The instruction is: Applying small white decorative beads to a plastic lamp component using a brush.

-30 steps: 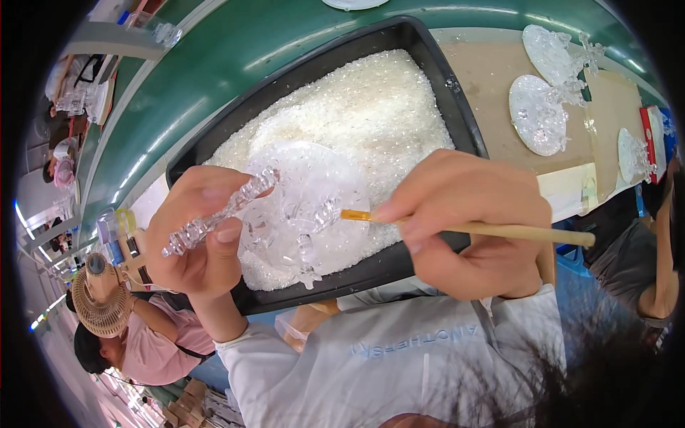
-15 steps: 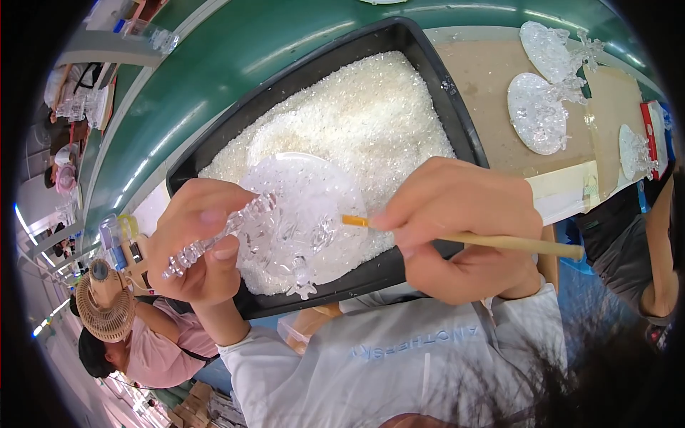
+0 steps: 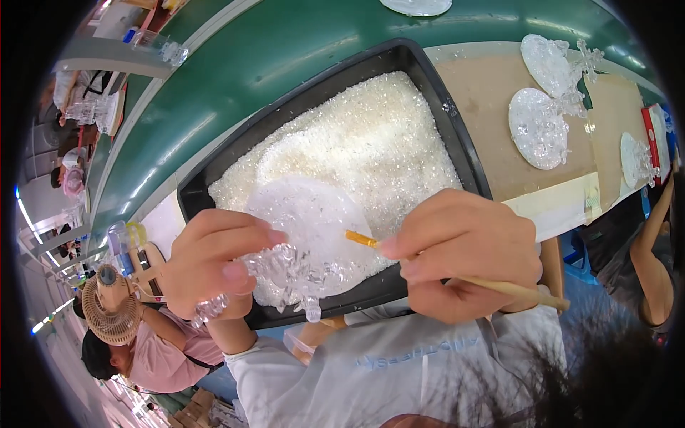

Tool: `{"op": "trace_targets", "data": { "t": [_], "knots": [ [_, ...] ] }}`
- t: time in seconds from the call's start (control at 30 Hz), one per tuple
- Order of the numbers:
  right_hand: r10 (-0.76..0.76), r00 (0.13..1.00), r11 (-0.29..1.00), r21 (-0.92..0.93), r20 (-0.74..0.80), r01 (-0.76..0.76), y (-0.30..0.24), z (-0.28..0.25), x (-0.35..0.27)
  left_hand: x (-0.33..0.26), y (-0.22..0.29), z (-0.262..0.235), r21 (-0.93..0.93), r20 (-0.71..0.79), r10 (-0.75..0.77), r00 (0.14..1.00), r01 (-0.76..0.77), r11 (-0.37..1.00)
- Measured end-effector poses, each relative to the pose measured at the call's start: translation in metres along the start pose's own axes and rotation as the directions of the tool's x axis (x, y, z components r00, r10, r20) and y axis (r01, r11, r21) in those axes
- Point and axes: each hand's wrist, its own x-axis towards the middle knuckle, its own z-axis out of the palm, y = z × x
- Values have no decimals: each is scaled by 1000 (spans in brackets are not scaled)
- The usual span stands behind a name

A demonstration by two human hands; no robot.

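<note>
My left hand [image 3: 212, 258] is closed around the twisted clear stem of a see-through ornament [image 3: 314, 278]. A round, frosted white disc [image 3: 314, 203] is part of that ornament, with clear sculpted shapes over its lower portion. The ornament is held over the near left of a black tray [image 3: 457, 125] filled with glittering white granules [image 3: 357, 143]. Between the thumb and fingers of my right hand [image 3: 464, 250] is a slim brush [image 3: 510, 287] with a pale wooden handle. Its orange-yellow tip is near the disc's right edge; whether they touch I cannot tell.
Several similar clear ornaments [image 3: 540, 130] lie on brown cardboard [image 3: 478, 93] at the right. Another disc [image 3: 416, 6] rests at the far edge of the green table [image 3: 300, 50]. A fan [image 3: 108, 305] and a person in pink [image 3: 160, 349] are at left; another person [image 3: 646, 271] is at right.
My left hand has turned and tilted the ornament, and its clear shapes face differently. The brush tip has angled downward to the right. The whole view has shifted slightly.
</note>
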Motion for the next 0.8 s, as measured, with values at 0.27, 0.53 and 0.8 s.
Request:
{"op": "trace_targets", "data": {
  "t": [0.27, 0.53, 0.8],
  "knots": [
    [38, 999, 999, 10, 37, -38, -3, 3, 0, 7, -6, -22, -54, 254, 120, 960, -110, 992],
    [63, 995, 997, 41, 76, -66, -4, 3, 4, 9, -6, -30, -210, 431, 132, 893, -43, 977],
    [83, 978, 995, 30, 190, -91, -5, -3, 2, 18, 3, -15, -78, 336, 124, 934, -103, 992]
  ]
}}
